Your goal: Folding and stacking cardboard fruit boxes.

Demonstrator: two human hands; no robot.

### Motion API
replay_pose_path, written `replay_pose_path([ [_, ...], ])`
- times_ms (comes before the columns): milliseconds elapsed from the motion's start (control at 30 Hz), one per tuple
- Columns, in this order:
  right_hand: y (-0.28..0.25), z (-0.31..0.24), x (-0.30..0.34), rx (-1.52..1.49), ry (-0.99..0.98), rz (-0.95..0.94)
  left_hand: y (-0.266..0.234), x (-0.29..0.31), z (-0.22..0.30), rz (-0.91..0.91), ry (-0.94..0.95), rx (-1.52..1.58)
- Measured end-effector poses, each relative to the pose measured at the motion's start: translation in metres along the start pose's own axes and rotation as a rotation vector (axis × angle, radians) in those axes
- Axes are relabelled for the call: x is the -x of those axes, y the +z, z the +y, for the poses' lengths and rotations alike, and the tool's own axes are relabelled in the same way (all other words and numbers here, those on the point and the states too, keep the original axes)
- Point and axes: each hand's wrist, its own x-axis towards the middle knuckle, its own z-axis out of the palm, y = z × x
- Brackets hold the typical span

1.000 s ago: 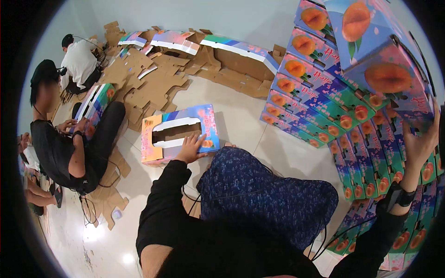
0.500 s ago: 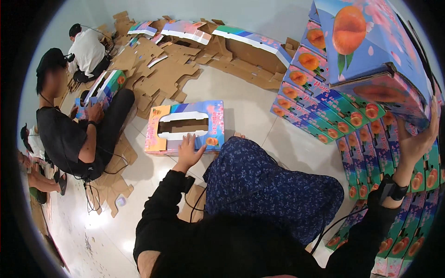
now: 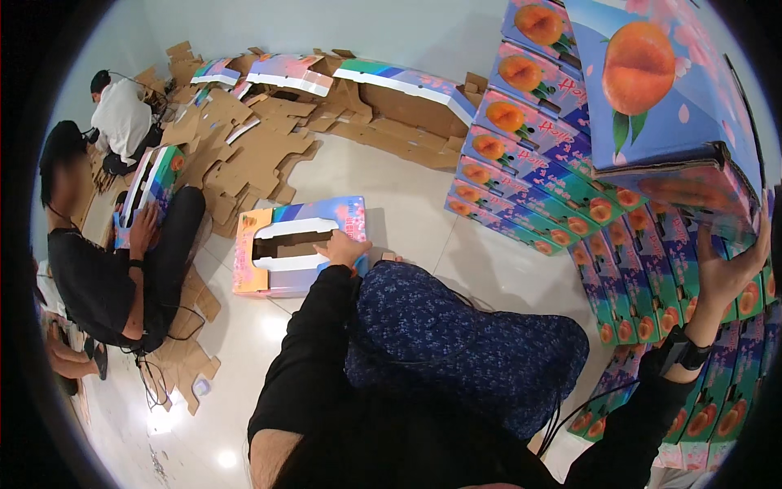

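Note:
On the floor in front of me, a colourful printed cardboard box (image 3: 285, 215) lies with its white-edged cut-out facing up. My left hand (image 3: 346, 249) is on its right part, fingers bent at the edge of the cut-out and partly hidden by the wrist. At the upper right, my right hand (image 3: 731, 265) grips the lower corner of a tilted blue and pink box with a large peach print (image 3: 668, 130). Its thumb is beneath the box and its fingers go up the far side. That box rests by a tall stack of similar boxes.
Stacked peach-print boxes (image 3: 521, 155) rise at the right, with more rows (image 3: 635, 277) below. Flattened brown cardboard (image 3: 244, 147) and open cartons (image 3: 407, 106) line the wall. A seated co-worker (image 3: 90, 261) handles another box (image 3: 155, 183); a person in white (image 3: 122, 118) sits farther back.
My left hand has shifted from the near edge of the floor box to its right part, with the fingers now bent. My right hand stays on the tilted box. The whole view has shifted slightly.

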Motion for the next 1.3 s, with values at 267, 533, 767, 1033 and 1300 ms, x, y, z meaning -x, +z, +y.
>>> replay_pose_path([
  [267,0.002,0.014,0.028,0.006,0.047,0.008,-0.029,0.021,-0.051,-0.066,0.449,-0.251],
  [533,0.006,0.023,0.027,-0.076,0.042,-0.064,-0.080,0.026,-0.097,-0.044,0.794,-0.406],
  [767,0.002,0.010,0.031,0.008,0.098,-0.095,-0.131,0.042,-0.092,-0.210,0.766,-0.542],
  [1033,0.005,0.020,0.035,0.032,-0.016,-0.055,-0.116,-0.011,-0.117,0.065,1.022,-0.910],
  [1300,-0.002,-0.001,0.029,0.065,-0.034,-0.026,-0.053,-0.028,-0.097,0.089,1.093,-1.034],
])
